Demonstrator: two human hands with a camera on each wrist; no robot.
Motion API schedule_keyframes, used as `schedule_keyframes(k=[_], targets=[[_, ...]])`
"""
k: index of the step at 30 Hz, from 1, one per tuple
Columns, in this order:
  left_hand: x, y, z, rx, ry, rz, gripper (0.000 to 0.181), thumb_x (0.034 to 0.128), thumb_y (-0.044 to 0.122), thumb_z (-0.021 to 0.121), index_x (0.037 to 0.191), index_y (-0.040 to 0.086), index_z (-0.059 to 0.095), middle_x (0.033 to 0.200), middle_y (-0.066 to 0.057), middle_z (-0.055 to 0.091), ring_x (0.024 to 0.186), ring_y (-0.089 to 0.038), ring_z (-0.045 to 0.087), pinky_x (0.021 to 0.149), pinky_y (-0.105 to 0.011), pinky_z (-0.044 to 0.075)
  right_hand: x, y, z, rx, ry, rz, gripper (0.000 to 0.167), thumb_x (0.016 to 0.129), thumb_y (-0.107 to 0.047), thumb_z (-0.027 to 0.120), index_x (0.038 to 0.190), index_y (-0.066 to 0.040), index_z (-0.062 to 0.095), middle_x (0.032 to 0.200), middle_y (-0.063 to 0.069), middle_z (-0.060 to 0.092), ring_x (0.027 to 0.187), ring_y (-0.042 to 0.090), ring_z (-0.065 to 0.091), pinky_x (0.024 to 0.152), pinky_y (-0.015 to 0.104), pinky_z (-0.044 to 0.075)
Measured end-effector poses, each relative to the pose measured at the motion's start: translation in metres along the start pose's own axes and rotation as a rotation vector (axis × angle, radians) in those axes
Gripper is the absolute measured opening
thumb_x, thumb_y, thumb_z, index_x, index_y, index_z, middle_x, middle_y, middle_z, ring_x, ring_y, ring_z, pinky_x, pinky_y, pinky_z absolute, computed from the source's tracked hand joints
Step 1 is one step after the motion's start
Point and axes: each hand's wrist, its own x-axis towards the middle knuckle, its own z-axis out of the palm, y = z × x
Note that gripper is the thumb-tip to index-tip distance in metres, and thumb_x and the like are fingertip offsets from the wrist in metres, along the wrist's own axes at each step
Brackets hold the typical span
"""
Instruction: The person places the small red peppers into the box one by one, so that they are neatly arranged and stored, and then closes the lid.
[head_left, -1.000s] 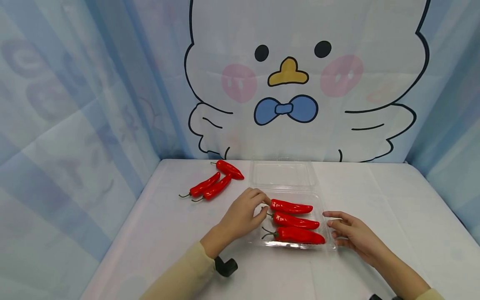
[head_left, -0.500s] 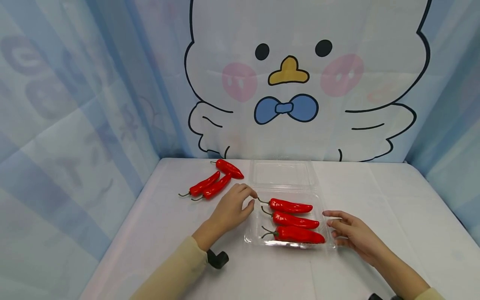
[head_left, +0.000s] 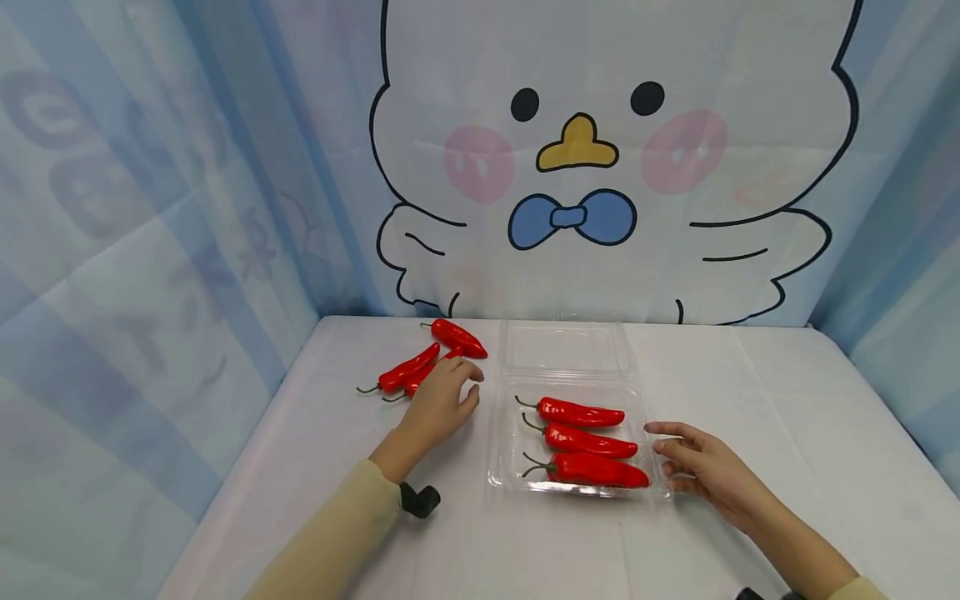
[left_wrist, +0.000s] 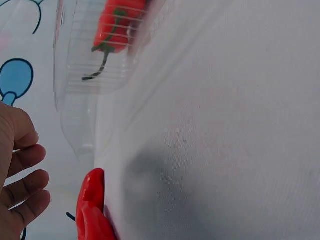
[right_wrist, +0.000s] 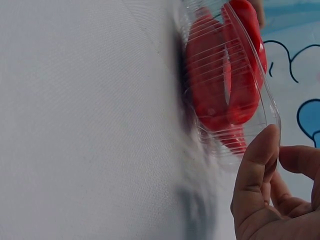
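Several red chili peppers are in view. Three lie side by side in a clear hinged plastic box [head_left: 504, 467], among them the front chili pepper [head_left: 600, 471]; all their stems point left. My left hand [head_left: 438, 402] hovers with loosely bent fingers over the loose chili peppers [head_left: 408, 369] left of the box, partly hiding one. It holds nothing; in the left wrist view its fingers [left_wrist: 30, 182] are apart from the loose chili peppers [left_wrist: 92, 212]. My right hand [head_left: 708, 467] holds the box's right rim, with fingertips on the plastic edge in the right wrist view.
The box's lid [head_left: 566, 348] lies folded back toward the rear curtain [head_left: 577, 275]. One loose chili pepper [head_left: 459, 338] is farthest back, near the table's rear edge. White cloth [head_left: 787, 400] covers the table, and blue curtains [head_left: 150, 292] stand on both sides.
My left hand has moved left and away from the stem of the rear chili pepper in the box, to over the loose ones. The right hand stays at the box's rim.
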Motion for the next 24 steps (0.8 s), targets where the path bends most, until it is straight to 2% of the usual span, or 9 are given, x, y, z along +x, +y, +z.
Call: schedule_keyframes(k=[8, 15, 24], targets=[[0.003, -0.02, -0.001, -0.003, 0.006, -0.113, 0.032, 0.092, 0.008, 0.076, 0.123, 0.008, 0.065, 0.119, -0.007, 0.068, 0.11, -0.024, 0.062, 0.097, -0.038, 0.057, -0.001, 0.0, 0.0, 0.01, -0.003, -0.007, 0.058, 0.108, -0.027, 0.055, 0.154, 0.002, 0.036, 0.112, 0.003, 0.056, 0.085, 0.014, 0.059, 0.073, 0.025, 0.059], [0.003, -0.041, -0.001, 0.048, 0.043, -0.206, 0.033, 0.0928, 0.007, 0.074, 0.124, 0.007, 0.064, 0.124, -0.011, 0.066, 0.114, -0.028, 0.061, 0.103, -0.042, 0.054, 0.0, 0.0, 0.0, 0.004, -0.002, -0.002, 0.059, 0.108, -0.027, 0.055, 0.155, 0.001, 0.035, 0.114, 0.004, 0.056, 0.086, 0.014, 0.059, 0.073, 0.025, 0.059], [0.005, -0.056, -0.002, 0.12, 0.051, -0.305, 0.027, 0.0948, 0.001, 0.066, 0.122, 0.004, 0.064, 0.126, -0.016, 0.064, 0.111, -0.032, 0.06, 0.095, -0.043, 0.058, 0.0, 0.0, 0.0, 0.007, 0.0, -0.002, 0.058, 0.107, -0.027, 0.056, 0.154, 0.002, 0.036, 0.113, 0.004, 0.057, 0.085, 0.015, 0.06, 0.073, 0.026, 0.059]])
